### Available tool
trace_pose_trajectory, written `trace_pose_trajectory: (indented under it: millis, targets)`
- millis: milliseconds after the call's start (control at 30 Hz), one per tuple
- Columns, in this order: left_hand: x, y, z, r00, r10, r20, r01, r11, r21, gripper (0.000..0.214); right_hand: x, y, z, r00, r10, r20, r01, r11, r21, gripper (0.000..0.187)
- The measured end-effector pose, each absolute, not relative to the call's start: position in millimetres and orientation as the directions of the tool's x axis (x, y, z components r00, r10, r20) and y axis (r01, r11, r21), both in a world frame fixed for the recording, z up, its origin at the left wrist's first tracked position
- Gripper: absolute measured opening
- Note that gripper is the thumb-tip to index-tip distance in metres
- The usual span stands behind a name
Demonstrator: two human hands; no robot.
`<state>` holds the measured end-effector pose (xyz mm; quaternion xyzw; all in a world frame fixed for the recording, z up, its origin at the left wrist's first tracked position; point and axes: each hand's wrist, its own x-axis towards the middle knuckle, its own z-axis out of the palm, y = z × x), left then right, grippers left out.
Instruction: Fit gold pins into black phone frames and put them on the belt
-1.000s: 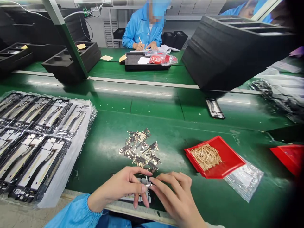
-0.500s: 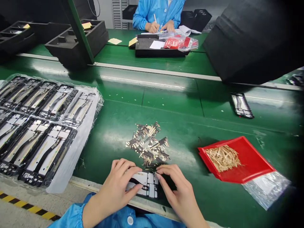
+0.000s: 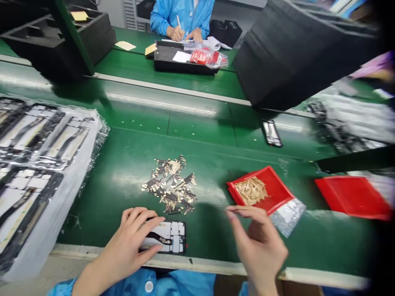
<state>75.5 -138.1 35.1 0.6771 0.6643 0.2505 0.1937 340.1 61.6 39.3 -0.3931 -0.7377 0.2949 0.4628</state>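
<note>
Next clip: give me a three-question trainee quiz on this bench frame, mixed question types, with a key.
1. True or false: the left hand rests on the phone frame at the bench edge.
2. Multiple choice: the right hand is nearest to which thing? A) the red tray holding thin tan strips; B) the black foam stack; C) the wrapped frames at far left.
3. Short answer: what lies on the green mat just beyond the phone frame?

Key
1. True.
2. A; the hand hovers in front of the tray, its fingers apart and holding nothing visible.
3. A loose pile of small metal parts.
</note>
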Motion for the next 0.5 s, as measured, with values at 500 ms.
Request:
trace_pose_trajectory:
  millis: [500]
  targets:
    - [63.1, -141.6, 23.0, 0.079, 0.996, 0.053, 0.786, -0.094, 0.611, 0.073, 370.7, 90.6, 51.7, -0.316, 0.758, 0.571, 0.637, 0.615, -0.464, 0.019]
